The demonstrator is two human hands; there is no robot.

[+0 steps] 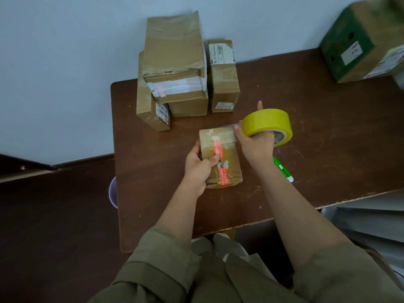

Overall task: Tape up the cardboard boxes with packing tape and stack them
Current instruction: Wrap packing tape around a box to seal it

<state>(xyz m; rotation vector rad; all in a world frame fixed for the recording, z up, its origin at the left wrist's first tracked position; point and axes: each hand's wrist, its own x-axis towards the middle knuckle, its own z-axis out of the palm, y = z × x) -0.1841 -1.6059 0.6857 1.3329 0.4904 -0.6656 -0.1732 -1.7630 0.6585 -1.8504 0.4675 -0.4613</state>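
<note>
Two hands busy: left hand grips small box; right hand holds tape roll beside it.

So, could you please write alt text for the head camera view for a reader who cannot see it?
A person's left hand holds a small cardboard box on a brown table while the right hand grips a yellow tape roll at its far end. Taped boxes are stacked by the wall, and a green pen lies beside the right wrist.
</note>
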